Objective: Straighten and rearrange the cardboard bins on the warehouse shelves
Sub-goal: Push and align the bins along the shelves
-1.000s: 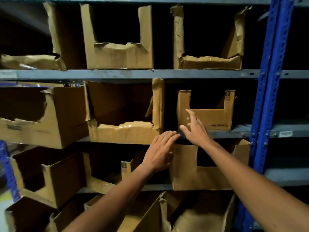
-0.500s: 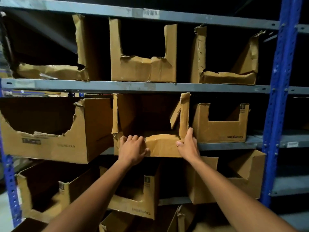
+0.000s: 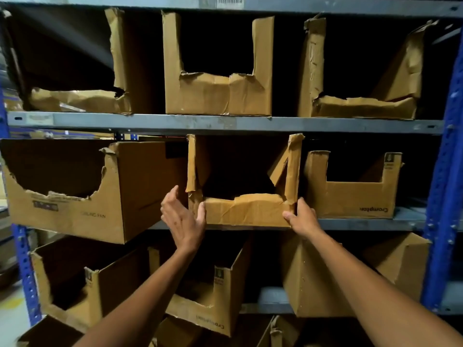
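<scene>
A torn brown cardboard bin (image 3: 246,210) with a cut-out front sits in the middle of the grey middle shelf (image 3: 363,224). My left hand (image 3: 184,221) clasps its lower left corner, thumb on the front face and fingers up along its left side. At the lower right corner, my right hand (image 3: 302,217) grips with the thumb under the front edge. The bin's front overhangs the shelf edge slightly. A large bin (image 3: 140,186) juts out to its left, and a smaller printed bin (image 3: 350,199) stands to its right.
The upper shelf (image 3: 225,122) holds three ragged bins (image 3: 218,96), each with a cut-out front. Below are more bins (image 3: 220,306), some angled outward. A blue perforated upright (image 3: 443,196) bounds the rack on the right, another (image 3: 25,271) on the left.
Both hands reached up from below and took hold of the middle bin. My left hand has since slid from the front lip to the left corner. The bin now looks squarer to the shelf.
</scene>
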